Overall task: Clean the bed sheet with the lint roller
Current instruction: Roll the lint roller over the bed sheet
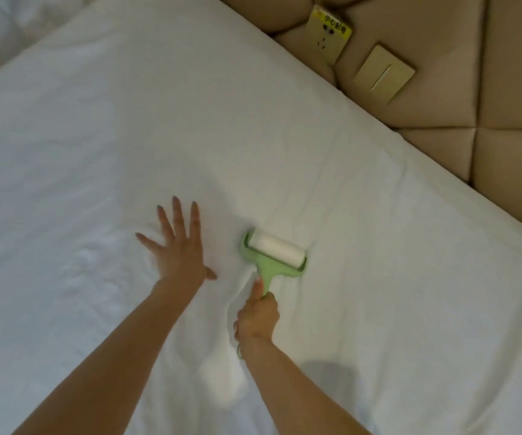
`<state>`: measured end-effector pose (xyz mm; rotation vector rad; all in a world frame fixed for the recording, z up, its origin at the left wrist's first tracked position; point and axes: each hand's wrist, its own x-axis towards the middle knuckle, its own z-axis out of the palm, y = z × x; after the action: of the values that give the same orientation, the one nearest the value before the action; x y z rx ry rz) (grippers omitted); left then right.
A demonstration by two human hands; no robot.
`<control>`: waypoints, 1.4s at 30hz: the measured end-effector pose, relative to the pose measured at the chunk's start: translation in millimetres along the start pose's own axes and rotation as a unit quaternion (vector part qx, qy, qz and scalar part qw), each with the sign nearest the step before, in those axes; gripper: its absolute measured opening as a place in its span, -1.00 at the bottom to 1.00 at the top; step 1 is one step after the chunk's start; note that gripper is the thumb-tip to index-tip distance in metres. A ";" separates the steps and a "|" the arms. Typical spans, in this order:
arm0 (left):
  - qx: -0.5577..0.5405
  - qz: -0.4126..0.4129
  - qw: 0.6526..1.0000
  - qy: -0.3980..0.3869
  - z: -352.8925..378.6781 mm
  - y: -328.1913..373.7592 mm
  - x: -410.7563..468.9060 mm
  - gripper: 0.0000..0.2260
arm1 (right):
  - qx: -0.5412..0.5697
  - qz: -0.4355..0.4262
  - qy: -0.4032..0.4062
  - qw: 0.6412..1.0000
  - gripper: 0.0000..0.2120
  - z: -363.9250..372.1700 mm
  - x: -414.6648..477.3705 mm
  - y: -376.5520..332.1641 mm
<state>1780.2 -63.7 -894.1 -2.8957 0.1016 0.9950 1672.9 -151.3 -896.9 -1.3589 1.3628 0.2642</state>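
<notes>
— Which step?
— Rolling, I'd judge: the right grip [258, 318] is wrapped round the handle of the lint roller [277, 251], which rests on the bed sheet [127, 120] just ahead of it. The left grip [176, 252], spread wide, lies flat alongside.
— Next?
— Likely a steady stroke, with the sheet held taut.

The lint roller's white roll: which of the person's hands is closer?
Right. The right hand grips the green handle just behind the roll; the left hand lies flat on the sheet off to its left, apart.
</notes>
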 end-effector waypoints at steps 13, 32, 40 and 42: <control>0.043 -0.054 0.998 -0.012 24.5 39.8 22.2 0.36 | 0.029 0.033 0.084 0.996 -0.43 -88.1 134.9 -133.8; 0.036 -0.064 0.997 -0.020 19.4 41.7 20.7 0.40 | -0.051 0.067 -0.033 0.996 -0.55 -123.4 73.5 -72.6; 0.069 -0.063 0.996 -0.002 27.4 38.5 24.1 0.41 | -0.078 -0.013 0.005 0.997 -0.47 -129.8 188.6 -221.8; 0.080 -0.056 0.995 0.009 28.9 37.7 25.7 0.41 | -0.082 -0.034 0.014 0.996 -0.49 -125.2 196.8 -236.9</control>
<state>1779.5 -99.3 -934.6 -2.7328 0.0189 0.9000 1855.6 -428.8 -885.1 -1.5471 1.3374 0.3169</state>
